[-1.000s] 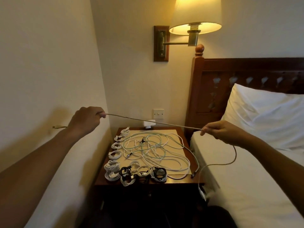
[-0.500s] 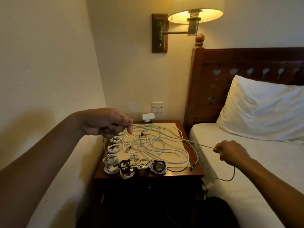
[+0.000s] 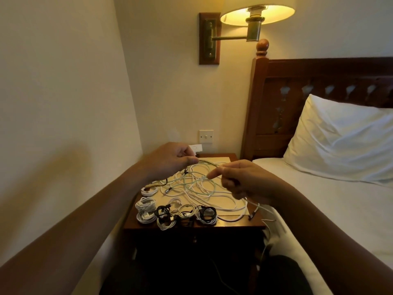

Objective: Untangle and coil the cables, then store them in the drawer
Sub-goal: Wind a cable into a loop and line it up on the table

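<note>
A thin braided cable (image 3: 209, 163) runs doubled between my two hands above the wooden nightstand (image 3: 234, 224). My left hand (image 3: 170, 160) pinches one end of the fold and my right hand (image 3: 244, 179) is closed on the other; the cable's tail (image 3: 266, 231) hangs off the nightstand's right edge. Beneath the hands lies a loose tangle of white and pale green cables (image 3: 197, 188). Several coiled cables (image 3: 176, 213), white and black, sit in a row along the front and left edges. The drawer (image 3: 194, 239) under the top is shut.
A bed with white sheet (image 3: 340, 209) and pillow (image 3: 344, 141) borders the nightstand on the right, against a dark wooden headboard (image 3: 297, 81). A lit wall lamp (image 3: 255, 15) hangs above. A wall (image 3: 63, 103) stands close on the left. A small white charger (image 3: 196, 147) sits at the back.
My hands, first spread wide with the cable stretched taut, have come together over the nightstand, folding the cable into a short doubled length. The view has tilted down.
</note>
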Demonstrator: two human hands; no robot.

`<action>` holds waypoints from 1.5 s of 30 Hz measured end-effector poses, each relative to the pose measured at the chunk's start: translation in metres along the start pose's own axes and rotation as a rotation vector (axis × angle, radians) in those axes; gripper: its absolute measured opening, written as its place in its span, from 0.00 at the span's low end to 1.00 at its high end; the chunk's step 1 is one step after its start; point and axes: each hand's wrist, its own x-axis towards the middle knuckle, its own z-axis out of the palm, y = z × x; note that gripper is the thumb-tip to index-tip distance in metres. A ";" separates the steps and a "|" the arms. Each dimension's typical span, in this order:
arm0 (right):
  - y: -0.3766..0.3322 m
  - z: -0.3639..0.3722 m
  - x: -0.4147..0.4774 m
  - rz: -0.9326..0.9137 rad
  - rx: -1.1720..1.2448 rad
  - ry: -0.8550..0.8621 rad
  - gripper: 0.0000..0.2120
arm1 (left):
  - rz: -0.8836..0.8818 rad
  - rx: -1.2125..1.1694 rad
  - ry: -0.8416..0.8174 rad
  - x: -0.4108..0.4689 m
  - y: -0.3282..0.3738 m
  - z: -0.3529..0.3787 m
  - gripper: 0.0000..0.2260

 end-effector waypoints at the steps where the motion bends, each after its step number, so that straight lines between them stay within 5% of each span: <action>1: 0.002 -0.001 0.004 -0.005 0.016 0.075 0.15 | 0.030 0.024 0.042 -0.002 -0.004 0.001 0.07; 7: -0.004 -0.003 0.009 -0.054 -0.029 0.195 0.15 | 0.145 0.242 0.239 -0.012 -0.017 0.010 0.10; 10: -0.003 -0.009 0.012 -0.240 -0.563 0.354 0.13 | 0.088 0.259 0.068 -0.019 -0.011 0.004 0.16; 12: 0.004 -0.013 0.014 -0.362 -0.870 0.441 0.10 | -0.008 -0.005 -0.134 -0.027 -0.003 -0.001 0.18; 16: 0.024 -0.006 0.017 -0.596 -1.057 0.485 0.10 | -0.139 -0.734 -0.476 -0.038 0.011 0.003 0.16; 19: 0.022 -0.007 0.018 -0.442 -0.936 0.409 0.10 | -0.154 -0.897 -0.483 -0.036 0.006 0.010 0.15; 22: 0.012 0.004 0.006 -0.215 -0.584 0.132 0.16 | -0.191 -0.815 -0.397 -0.035 -0.006 0.012 0.15; 24: 0.008 0.013 0.002 -0.233 -0.472 0.054 0.12 | -0.188 -0.727 -0.361 -0.035 -0.009 0.015 0.14; 28: 0.013 0.004 0.011 -0.392 -0.642 0.329 0.10 | -0.148 -0.648 -0.273 -0.042 -0.013 0.019 0.13; 33: 0.018 -0.010 0.014 -0.394 -0.499 0.517 0.11 | -0.115 -0.389 -0.210 -0.048 -0.022 0.020 0.11; 39: 0.017 -0.006 0.010 -0.374 -0.371 0.550 0.10 | -0.128 -0.357 -0.260 -0.053 -0.020 0.018 0.09; 42: 0.013 -0.001 0.003 -0.350 -0.246 0.473 0.09 | -0.137 -0.255 -0.031 -0.046 -0.026 0.022 0.11; 45: 0.016 0.014 -0.006 -0.414 -0.465 0.317 0.07 | -0.138 -0.123 0.207 -0.036 -0.034 0.021 0.09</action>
